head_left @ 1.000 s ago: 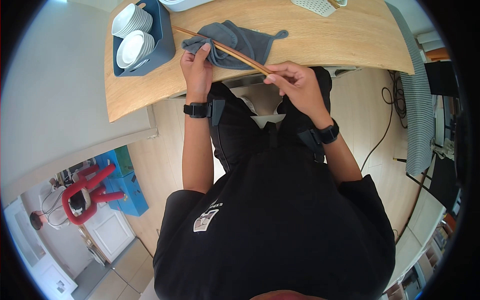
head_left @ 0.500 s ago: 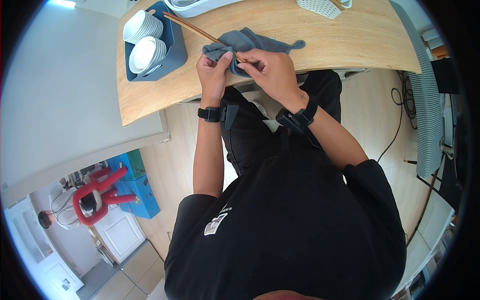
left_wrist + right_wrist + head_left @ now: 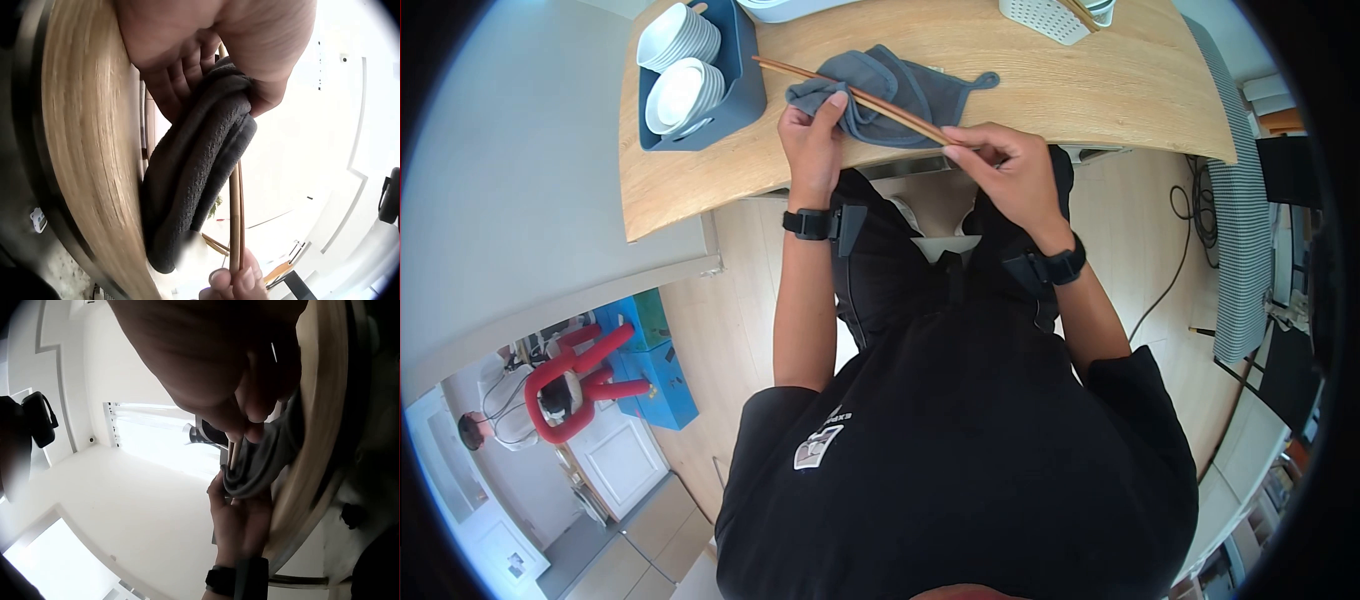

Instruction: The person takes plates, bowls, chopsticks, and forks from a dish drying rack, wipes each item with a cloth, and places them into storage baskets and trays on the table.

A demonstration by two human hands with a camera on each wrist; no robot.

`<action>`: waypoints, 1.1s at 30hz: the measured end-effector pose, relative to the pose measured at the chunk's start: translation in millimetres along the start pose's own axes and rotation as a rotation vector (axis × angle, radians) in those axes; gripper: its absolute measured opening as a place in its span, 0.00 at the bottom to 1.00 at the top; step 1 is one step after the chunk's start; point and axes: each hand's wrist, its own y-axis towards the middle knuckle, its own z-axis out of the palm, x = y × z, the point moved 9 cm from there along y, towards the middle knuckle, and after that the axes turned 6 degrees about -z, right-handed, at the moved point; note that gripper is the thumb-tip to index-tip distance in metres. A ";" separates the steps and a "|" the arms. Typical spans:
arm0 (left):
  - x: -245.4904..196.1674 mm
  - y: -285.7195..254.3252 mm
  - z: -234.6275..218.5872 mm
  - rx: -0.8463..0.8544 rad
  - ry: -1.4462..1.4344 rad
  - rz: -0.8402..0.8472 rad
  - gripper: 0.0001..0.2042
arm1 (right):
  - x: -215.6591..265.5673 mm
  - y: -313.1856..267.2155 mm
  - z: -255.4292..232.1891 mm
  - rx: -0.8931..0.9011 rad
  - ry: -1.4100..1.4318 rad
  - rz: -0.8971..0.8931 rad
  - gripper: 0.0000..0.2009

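In the head view my left hand [image 3: 812, 150] pinches a grey cloth [image 3: 905, 90] around a pair of wooden chopsticks [image 3: 895, 112], thumb on top. The rest of the cloth lies spread on the table edge. My right hand [image 3: 1012, 175] pinches the near ends of the chopsticks between thumb and fingers, to the right of the cloth. The far ends stick out past my left hand toward the upper left. In the left wrist view the folded cloth [image 3: 200, 150] hangs from my left fingers, and the right fingertips grip the chopsticks [image 3: 235, 206] below it.
A blue-grey bin [image 3: 745, 90] with stacked white bowls [image 3: 685, 95] stands at the table's left. At the back are a white container [image 3: 800, 8] and a white perforated basket [image 3: 1040, 22] holding wooden sticks. The wooden table's [image 3: 1100, 90] front edge runs just behind my hands.
My right hand slid in close to the left half a second ago, pushing the chopsticks up-left through the cloth. It is now drawn back to the right with them. The left hand keeps its grip.
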 end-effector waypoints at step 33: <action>1.5 3.1 -0.2 -0.002 -0.058 -0.007 0.09 | -29.9 -28.0 -118.8 -0.326 0.094 0.240 0.13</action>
